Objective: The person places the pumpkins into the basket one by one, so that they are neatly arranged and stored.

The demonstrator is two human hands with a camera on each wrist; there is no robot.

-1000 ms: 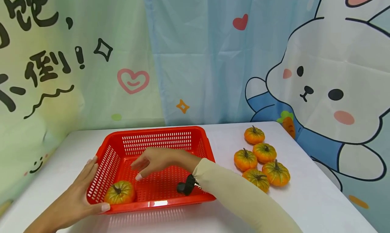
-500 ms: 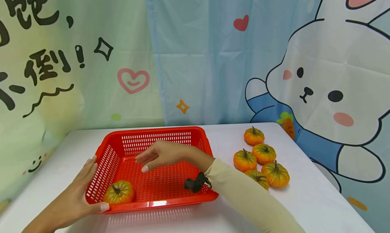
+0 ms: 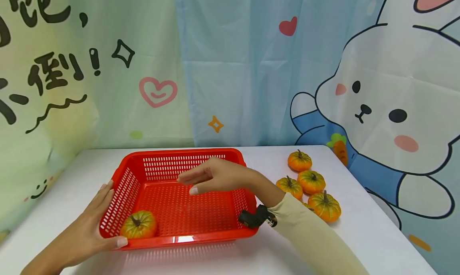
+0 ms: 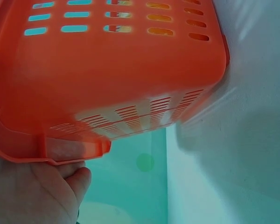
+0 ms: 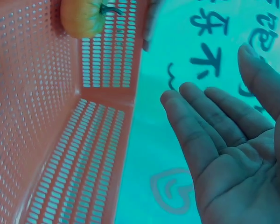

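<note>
A red plastic basket [image 3: 190,238] with slotted walls sits on the white table. My left hand [image 3: 86,227] grips its near left corner, thumb at the front rim and fingers along the left side; the left wrist view shows part of that hand [image 4: 42,191] at the rim. One small orange-green pumpkin [image 3: 139,224] lies in the basket's near left corner. Over the basket's right half hovers my right hand [image 3: 219,175], holding nothing, its fingers extended and apart from the walls. The right wrist view shows its palm [image 5: 238,172] and spread thumb.
Several small pumpkins [image 3: 312,181] are grouped on the table right of the basket, one partly hidden behind the right sleeve [image 3: 316,235]. A black wrist camera [image 3: 256,216] sits near the basket's front right corner. A printed curtain [image 3: 230,87] hangs behind the table.
My right hand has risen and moved right, from low above the basket's middle toward its right side. The left hand and the pumpkin in the basket stay about the same.
</note>
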